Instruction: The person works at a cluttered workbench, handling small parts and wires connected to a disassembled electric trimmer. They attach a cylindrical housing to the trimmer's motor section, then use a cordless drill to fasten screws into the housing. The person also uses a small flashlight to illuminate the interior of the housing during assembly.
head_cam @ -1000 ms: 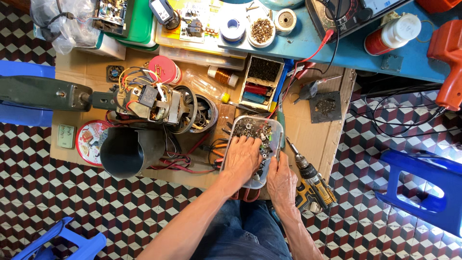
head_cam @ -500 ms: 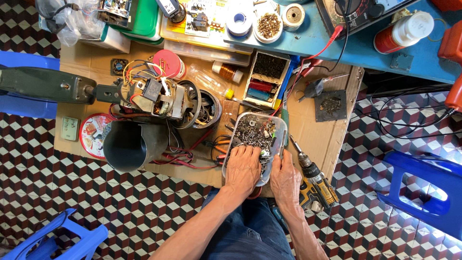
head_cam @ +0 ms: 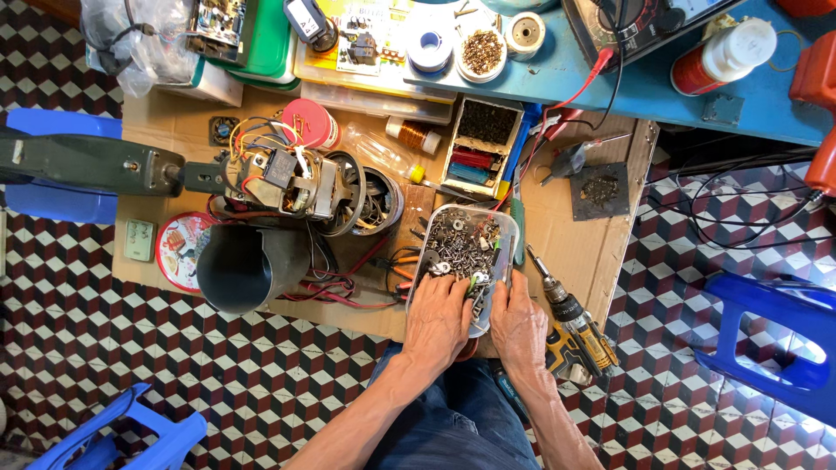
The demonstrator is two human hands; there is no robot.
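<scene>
Cardboard sheeting (head_cam: 610, 252) is spread over a checkered tile floor, cluttered with wires and parts. Near its front edge a clear plastic tub (head_cam: 509, 228) filled with screws and small metal hardware is set. The left hand (head_cam: 438, 318) is laid in the tub, fingers spread among the screws. The right hand (head_cam: 517, 325) is pressed against the tub's right side, fingers loosely together. A cordless drill (head_cam: 570, 313) is seen just beside it.

Tub (head_cam: 508, 228) before me, my hands (head_cam: 438, 318) in it; motor (head_cam: 292, 181) left of tub, drill (head_cam: 570, 315) right, tray (head_cam: 482, 144) behind.
</scene>
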